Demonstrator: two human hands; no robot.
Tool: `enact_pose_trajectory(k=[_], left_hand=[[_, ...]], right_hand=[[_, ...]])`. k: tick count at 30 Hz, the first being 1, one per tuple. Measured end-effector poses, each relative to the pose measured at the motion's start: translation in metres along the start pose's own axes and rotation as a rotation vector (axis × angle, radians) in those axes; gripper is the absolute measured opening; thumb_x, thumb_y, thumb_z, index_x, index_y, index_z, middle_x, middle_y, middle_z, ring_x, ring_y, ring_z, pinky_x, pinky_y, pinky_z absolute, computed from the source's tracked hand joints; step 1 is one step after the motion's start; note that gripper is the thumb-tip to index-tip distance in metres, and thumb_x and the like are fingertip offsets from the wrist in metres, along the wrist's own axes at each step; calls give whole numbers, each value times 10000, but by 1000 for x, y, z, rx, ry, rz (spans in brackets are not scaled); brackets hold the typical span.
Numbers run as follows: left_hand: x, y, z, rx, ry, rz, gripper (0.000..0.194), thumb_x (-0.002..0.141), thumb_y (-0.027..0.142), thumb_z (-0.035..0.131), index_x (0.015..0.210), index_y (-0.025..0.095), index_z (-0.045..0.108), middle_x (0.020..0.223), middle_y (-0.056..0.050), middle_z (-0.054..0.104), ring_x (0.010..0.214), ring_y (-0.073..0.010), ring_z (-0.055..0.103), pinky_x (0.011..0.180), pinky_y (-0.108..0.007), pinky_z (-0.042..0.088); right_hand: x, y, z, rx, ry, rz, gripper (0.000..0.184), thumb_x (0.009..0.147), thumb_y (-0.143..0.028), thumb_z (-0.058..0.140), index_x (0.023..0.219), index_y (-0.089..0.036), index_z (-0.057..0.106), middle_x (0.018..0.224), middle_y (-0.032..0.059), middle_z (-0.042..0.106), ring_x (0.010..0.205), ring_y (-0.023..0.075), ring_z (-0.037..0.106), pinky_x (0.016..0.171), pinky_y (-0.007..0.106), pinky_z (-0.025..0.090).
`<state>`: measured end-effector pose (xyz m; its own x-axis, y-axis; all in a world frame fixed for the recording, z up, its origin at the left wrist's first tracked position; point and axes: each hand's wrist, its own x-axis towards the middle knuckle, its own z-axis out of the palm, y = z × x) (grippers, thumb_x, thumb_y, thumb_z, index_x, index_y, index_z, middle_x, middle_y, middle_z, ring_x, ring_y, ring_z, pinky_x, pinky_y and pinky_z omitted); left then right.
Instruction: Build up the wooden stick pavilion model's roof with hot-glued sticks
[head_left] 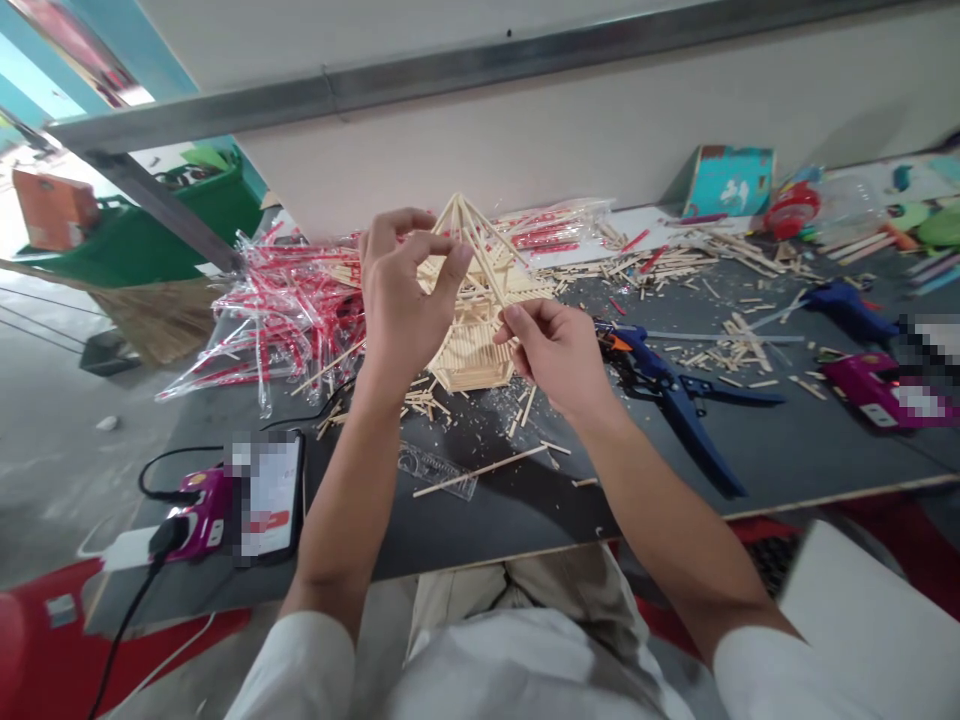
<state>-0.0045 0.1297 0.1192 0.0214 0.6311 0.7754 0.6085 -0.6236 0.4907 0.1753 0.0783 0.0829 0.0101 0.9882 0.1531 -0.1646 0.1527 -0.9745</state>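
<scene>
A small model house [472,355] built from thin wooden sticks stands on the dark table, with a pointed frame of sticks [459,205] at its top. Beside that frame my left hand [409,285] is raised, thumb and index fingertips close together in a pinch; what lies between them is hidden. My right hand [559,350] pinches the lower end of a slanting wooden stick [491,275] on the frame's right side. Part of the model is covered by my left hand. One long loose stick [480,472] lies across a clear plastic ruler [435,470] in front.
Blue stick cutters [675,400] lie right of my right hand, with a blue glue gun [851,305] and a purple power socket [885,390] farther right. Plastic-wrapped bundles [292,300] lie at left. A phone [270,500] rests near another purple socket [206,510]. Stick scraps are scattered about.
</scene>
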Motion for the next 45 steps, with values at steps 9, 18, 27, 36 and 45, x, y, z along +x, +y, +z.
enact_pose_trajectory(k=[9, 18, 27, 36, 45], left_hand=[[0, -5, 9, 25, -40, 80, 77, 941, 348, 746, 933, 273, 731, 1236, -86, 661, 1212, -314, 554, 1123, -580, 433], [-1, -1, 12, 195, -34, 120, 76, 970, 337, 739, 923, 278, 726, 1228, -74, 680, 1196, -276, 589, 1060, -536, 510], [-3, 0, 12, 184, -50, 99, 61, 932, 333, 772, 925, 272, 769, 1224, -80, 689, 1216, -294, 611, 1090, -562, 505], [-3, 7, 11, 172, -108, 7, 85, 948, 368, 725, 943, 296, 771, 1255, -73, 682, 1285, -319, 569, 1178, -580, 453], [-5, 8, 15, 205, -154, -30, 135, 971, 378, 685, 963, 276, 772, 1320, -97, 656, 1363, -352, 501, 1231, -623, 377]], right_hand=[[4, 4, 2, -35, 26, 66, 272, 931, -435, 738, 884, -176, 668, 886, 52, 789, 327, 42, 487, 244, 229, 331], [3, 0, 2, -64, 1, 60, 276, 956, -441, 704, 873, -182, 654, 915, 60, 797, 348, 28, 474, 252, 213, 329], [3, -3, 3, -71, -16, 82, 279, 954, -446, 697, 881, -180, 653, 912, 56, 800, 355, 24, 481, 259, 203, 317], [4, -3, 4, -43, 6, 78, 211, 962, -354, 684, 864, -168, 669, 858, 49, 782, 350, 38, 491, 240, 201, 284], [5, -4, 3, -60, -11, 63, 279, 957, -425, 710, 851, -172, 661, 883, 55, 791, 352, 24, 481, 245, 201, 274]])
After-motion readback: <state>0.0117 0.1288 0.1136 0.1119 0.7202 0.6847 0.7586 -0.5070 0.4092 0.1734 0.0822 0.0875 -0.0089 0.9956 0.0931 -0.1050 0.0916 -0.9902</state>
